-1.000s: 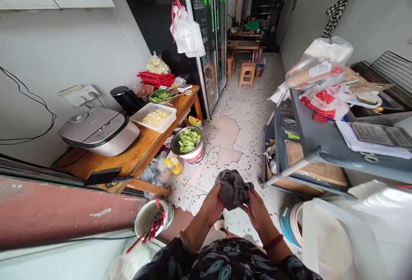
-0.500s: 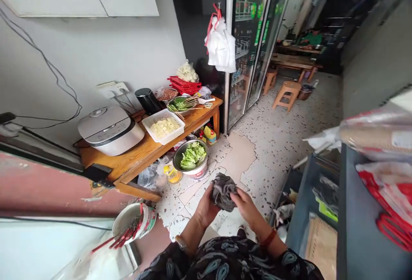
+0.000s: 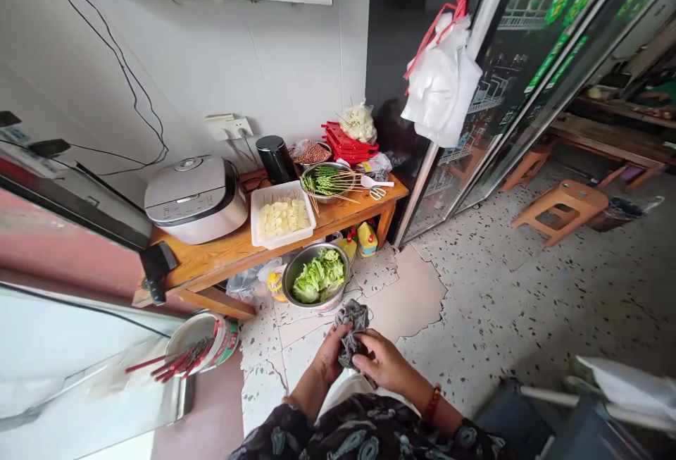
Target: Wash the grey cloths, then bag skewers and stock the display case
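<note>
A crumpled dark grey cloth [image 3: 353, 319] is bunched up between my two hands, low in the middle of the view. My left hand [image 3: 332, 353] grips it from the left side. My right hand [image 3: 385, 360] closes on its right side, fingers bent over the folds. Just beyond the cloth stands a metal bowl [image 3: 288, 289] holding green lettuce leaves [image 3: 320, 275], set on top of a bucket on the floor.
A wooden bench [image 3: 211, 263] carries a rice cooker [image 3: 195, 199], a white tray [image 3: 258, 238] of skewered pale slices and green skewers [image 3: 327, 179]. A bucket [image 3: 224, 340] of red-handled sticks is at lower left. A glass-door fridge [image 3: 507, 79] and an orange stool [image 3: 567, 206] are rightward.
My view has turned to the right and toward the bench. The cloth is squeezed narrower in my hands, and my right hand has shifted over it.
</note>
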{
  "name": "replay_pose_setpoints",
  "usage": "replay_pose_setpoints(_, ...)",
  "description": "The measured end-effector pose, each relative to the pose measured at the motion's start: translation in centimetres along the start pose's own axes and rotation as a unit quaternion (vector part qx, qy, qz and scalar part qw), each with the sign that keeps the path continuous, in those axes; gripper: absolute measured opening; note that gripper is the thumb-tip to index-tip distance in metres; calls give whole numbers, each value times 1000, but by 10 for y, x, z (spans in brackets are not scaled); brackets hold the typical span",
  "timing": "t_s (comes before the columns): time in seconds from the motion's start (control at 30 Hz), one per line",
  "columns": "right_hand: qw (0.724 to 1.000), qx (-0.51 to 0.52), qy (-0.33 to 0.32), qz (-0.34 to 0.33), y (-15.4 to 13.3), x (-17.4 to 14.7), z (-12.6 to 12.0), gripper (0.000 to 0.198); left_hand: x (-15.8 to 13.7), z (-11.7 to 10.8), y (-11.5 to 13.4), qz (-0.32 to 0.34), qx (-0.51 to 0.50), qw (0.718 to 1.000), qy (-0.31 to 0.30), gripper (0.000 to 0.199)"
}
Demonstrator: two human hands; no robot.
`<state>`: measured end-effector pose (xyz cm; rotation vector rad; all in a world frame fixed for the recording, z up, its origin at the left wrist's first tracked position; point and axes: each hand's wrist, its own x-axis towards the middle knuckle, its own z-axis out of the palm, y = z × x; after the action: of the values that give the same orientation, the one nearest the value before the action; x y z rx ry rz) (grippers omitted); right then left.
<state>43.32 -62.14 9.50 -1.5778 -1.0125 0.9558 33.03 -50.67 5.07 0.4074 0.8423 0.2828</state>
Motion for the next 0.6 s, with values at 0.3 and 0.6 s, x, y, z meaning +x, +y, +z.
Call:
replay_pose_setpoints(0.3,969,51,-57,236,71,92,-137,65,80,70,14,63,-37,991,108,40)
replay_pose_setpoints(0.6,927,-110,-269,236,166,184,-258,49,167,136,-85,146,-228,928,257,36)
